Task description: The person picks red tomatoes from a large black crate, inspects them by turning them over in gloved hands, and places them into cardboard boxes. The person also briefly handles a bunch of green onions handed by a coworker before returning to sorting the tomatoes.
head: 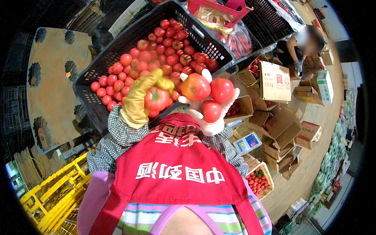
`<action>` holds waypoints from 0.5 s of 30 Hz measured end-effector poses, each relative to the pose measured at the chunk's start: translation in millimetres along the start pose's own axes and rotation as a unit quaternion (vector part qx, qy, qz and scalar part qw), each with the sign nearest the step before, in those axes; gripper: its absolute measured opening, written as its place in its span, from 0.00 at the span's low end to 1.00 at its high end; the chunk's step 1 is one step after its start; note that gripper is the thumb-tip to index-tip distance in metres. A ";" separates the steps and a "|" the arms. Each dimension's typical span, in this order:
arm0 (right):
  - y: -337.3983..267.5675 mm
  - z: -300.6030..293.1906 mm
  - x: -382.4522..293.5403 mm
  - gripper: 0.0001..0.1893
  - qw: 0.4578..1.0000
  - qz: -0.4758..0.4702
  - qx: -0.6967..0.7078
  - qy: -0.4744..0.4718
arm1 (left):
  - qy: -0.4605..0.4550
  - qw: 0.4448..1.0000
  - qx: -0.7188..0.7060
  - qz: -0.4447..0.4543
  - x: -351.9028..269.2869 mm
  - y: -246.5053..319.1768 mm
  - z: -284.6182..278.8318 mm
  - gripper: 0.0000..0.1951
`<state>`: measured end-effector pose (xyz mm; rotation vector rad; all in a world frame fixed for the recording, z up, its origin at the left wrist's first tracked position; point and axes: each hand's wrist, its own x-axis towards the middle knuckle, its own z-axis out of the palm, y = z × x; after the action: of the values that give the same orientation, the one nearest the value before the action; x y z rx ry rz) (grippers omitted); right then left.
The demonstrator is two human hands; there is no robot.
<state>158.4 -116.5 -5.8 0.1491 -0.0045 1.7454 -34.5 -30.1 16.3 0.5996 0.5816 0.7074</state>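
My left hand, in a yellow rubber glove, curls its fingers around a large pinkish-red tomato over the crate's near edge. My right hand, in a white glove, cradles three tomatoes: an orange-red one, a red one and a smaller red one. Beneath and beyond both hands stands a black plastic crate with slotted walls. Many loose tomatoes fill much of it, some with green stem ends. Checked sleeves cover both my forearms.
Right of me are a digital scale, a basket of small red produce and cardboard boxes. Behind them a gloved person crouches. A worn board and a yellow metal frame stand left. Bagged tomatoes lie beyond the crate.
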 end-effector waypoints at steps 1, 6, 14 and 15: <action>-0.7 1.9 -1.2 0.54 0.991 -0.016 -0.130 0.003 | -0.003 0.998 0.047 -0.048 -1.5 1.0 -3.1 0.18; -8.3 28.5 3.7 0.46 0.818 0.022 -0.572 -0.058 | -0.144 0.959 0.234 -0.063 1.6 -9.3 24.1 0.32; 2.3 21.3 -12.6 0.44 0.927 -0.075 -0.355 0.097 | -0.092 0.927 0.335 0.140 -19.4 -6.8 45.9 0.37; 12.3 20.6 -14.0 0.48 0.939 -0.081 -0.312 0.117 | -0.093 0.909 0.374 0.159 -19.0 -4.4 49.6 0.38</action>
<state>150.8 -134.2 14.2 -0.5120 -0.3596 1.5108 -11.6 -61.6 52.6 1.4893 0.5758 0.7093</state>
